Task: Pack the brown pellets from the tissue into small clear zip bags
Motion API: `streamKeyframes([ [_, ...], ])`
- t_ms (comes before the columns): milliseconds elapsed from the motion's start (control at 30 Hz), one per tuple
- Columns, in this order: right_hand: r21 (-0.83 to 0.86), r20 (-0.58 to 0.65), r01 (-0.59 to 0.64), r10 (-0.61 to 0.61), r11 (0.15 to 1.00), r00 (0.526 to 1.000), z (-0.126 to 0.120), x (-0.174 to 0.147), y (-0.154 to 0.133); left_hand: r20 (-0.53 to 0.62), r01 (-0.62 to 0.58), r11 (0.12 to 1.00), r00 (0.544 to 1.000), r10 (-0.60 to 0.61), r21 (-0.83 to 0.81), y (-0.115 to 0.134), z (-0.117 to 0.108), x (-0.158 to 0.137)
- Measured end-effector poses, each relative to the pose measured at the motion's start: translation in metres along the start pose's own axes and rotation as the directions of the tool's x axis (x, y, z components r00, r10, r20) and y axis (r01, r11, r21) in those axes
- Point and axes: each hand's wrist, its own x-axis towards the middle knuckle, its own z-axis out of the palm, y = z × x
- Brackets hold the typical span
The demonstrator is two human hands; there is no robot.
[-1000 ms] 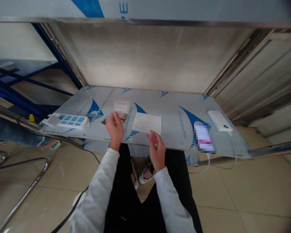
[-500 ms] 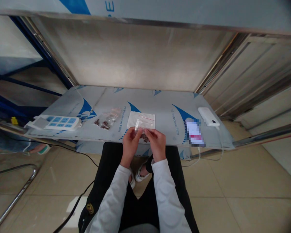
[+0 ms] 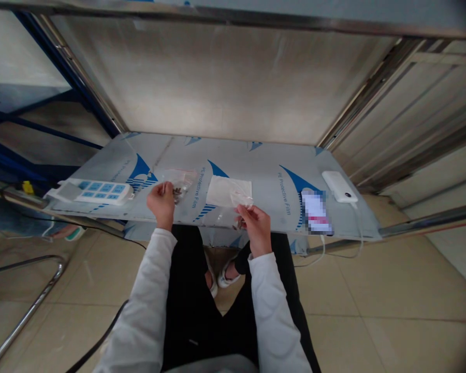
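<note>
My right hand (image 3: 257, 228) pinches the edge of a clear plastic zip bag (image 3: 241, 198) near the table's front edge. Small brown pieces (image 3: 239, 224) show low in this bag, partly behind the fingers. Just behind the bag, a white paper sheet (image 3: 219, 191) lies flat. Over on the left, my left hand (image 3: 161, 203) has its fingers drawn together at the left end of another clear bag (image 3: 185, 181), which lies on the table. Dark brown pieces (image 3: 176, 195) are in this bag beside the fingertips. What the left fingertips grip is hidden.
A white power strip (image 3: 104, 191) with blue sockets lies at the table's left end. To the right are a phone (image 3: 316, 212) with a blurred screen and a white power bank (image 3: 338, 186) with a cable. The table (image 3: 233, 155) wears protective film; an upper shelf edge (image 3: 233, 23) crosses above.
My left hand has let go of the right hand's bag and moved left to the other bag. My right hand keeps its bag, nearly in place. The view has shifted slightly.
</note>
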Motion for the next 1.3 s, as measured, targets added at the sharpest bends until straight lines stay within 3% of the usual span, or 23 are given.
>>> streamKeyframes([
  [100, -0.007, -0.003, 0.039, -0.039, 0.999, 0.999, -0.001, 0.003, 0.004, -0.071, -0.111, 0.976, 0.989, 0.126, 0.188, 0.004, 0.001, 0.005],
  [167, -0.030, 0.008, 0.118, -0.118, 0.993, 0.993, 0.000, 0.004, 0.008, -0.013, -0.209, 0.914, 0.974, 0.227, 0.347, 0.011, 0.008, -0.015],
  [200, -0.055, 0.007, 0.173, -0.173, 0.983, 0.985, 0.001, 0.004, 0.010, 0.083, -0.272, 0.866, 0.962, 0.261, 0.420, 0.014, 0.012, -0.030],
  [267, -0.151, -0.014, 0.283, -0.288, 0.947, 0.957, 0.003, 0.002, 0.013, 0.331, -0.287, 0.878, 0.930, 0.159, 0.384, 0.021, 0.023, -0.066],
  [367, -0.358, -0.002, 0.411, -0.441, 0.838, 0.898, 0.003, -0.001, 0.014, 0.603, -0.164, 0.970, 0.798, 0.022, 0.182, 0.027, 0.038, -0.109],
  [467, -0.475, 0.090, 0.502, -0.528, 0.722, 0.845, 0.000, -0.002, 0.011, 0.619, -0.061, 0.995, 0.785, -0.002, 0.081, 0.026, 0.044, -0.124],
  [567, -0.475, 0.212, 0.543, -0.509, 0.693, 0.835, -0.005, -0.002, 0.003, 0.620, 0.045, 0.998, 0.782, -0.060, 0.039, 0.024, 0.041, -0.120],
  [667, -0.443, 0.345, 0.521, -0.398, 0.730, 0.850, -0.010, -0.001, -0.006, 0.631, 0.198, 0.980, 0.761, -0.152, -0.002, 0.023, 0.034, -0.117],
  [800, -0.424, 0.375, 0.403, -0.248, 0.811, 0.893, -0.010, -0.002, -0.009, 0.659, 0.352, 0.935, 0.714, -0.236, -0.046, 0.023, 0.029, -0.122],
  [900, -0.320, 0.397, 0.316, -0.177, 0.893, 0.901, -0.010, -0.001, -0.006, 0.691, 0.373, 0.926, 0.685, -0.230, -0.061, 0.021, 0.027, -0.122],
  [1000, -0.251, 0.419, 0.256, -0.133, 0.934, 0.898, -0.013, 0.001, -0.005, 0.705, 0.318, 0.947, 0.679, -0.202, -0.035, 0.018, 0.024, -0.118],
  [1100, -0.298, 0.432, 0.275, -0.128, 0.914, 0.893, -0.014, 0.001, -0.006, 0.722, 0.197, 0.980, 0.674, -0.158, 0.030, 0.016, 0.022, -0.114],
  [1200, -0.458, 0.372, 0.359, -0.191, 0.813, 0.908, -0.008, -0.002, -0.005, 0.705, -0.027, 0.990, 0.705, -0.081, 0.142, 0.017, 0.023, -0.115],
  [1300, -0.647, 0.279, 0.370, -0.244, 0.667, 0.929, 0.004, -0.008, -0.002, 0.655, -0.275, 0.906, 0.756, -0.004, 0.323, 0.023, 0.023, -0.120],
])
